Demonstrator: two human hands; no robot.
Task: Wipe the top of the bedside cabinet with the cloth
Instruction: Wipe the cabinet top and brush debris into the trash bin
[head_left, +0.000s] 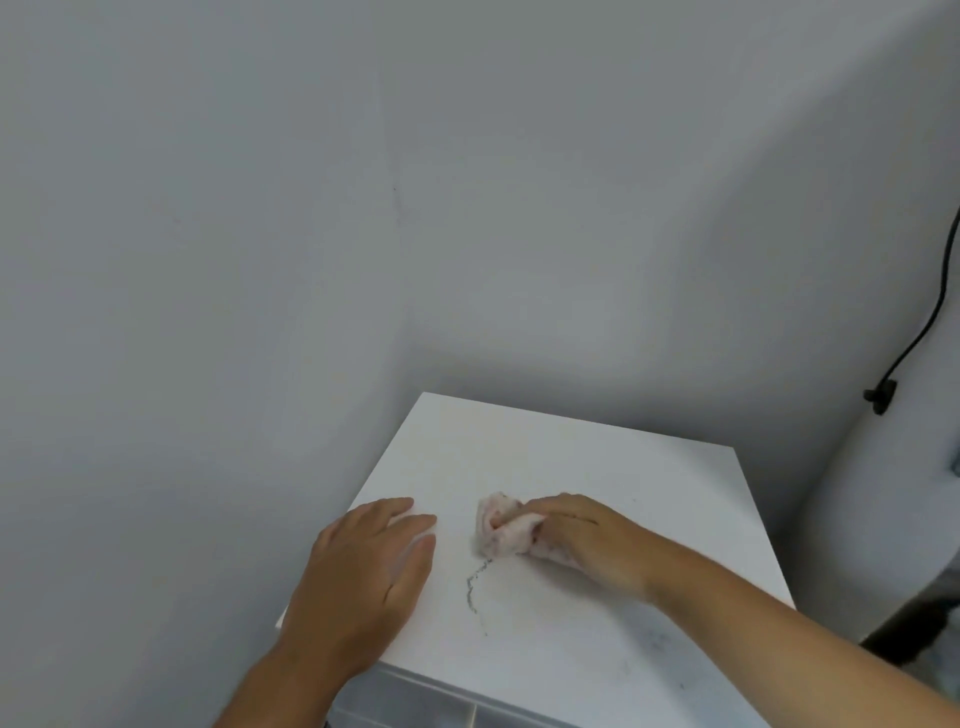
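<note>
The white top of the bedside cabinet (545, 457) fills the lower middle of the view, set into a corner between two grey walls. My right hand (587, 540) presses a crumpled pale pink cloth (501, 525) onto the top near its middle, fingers closed over it. A thin dark line of dirt (475, 584) curves down from the cloth toward the front edge. My left hand (363, 577) lies flat on the top's left side, fingers together, holding nothing.
Grey walls stand close behind and to the left of the cabinet. A black cable with a clip (883, 395) hangs down the right wall. A dark object (924, 623) sits low at the right edge. Tiled floor (415, 706) shows below the front edge.
</note>
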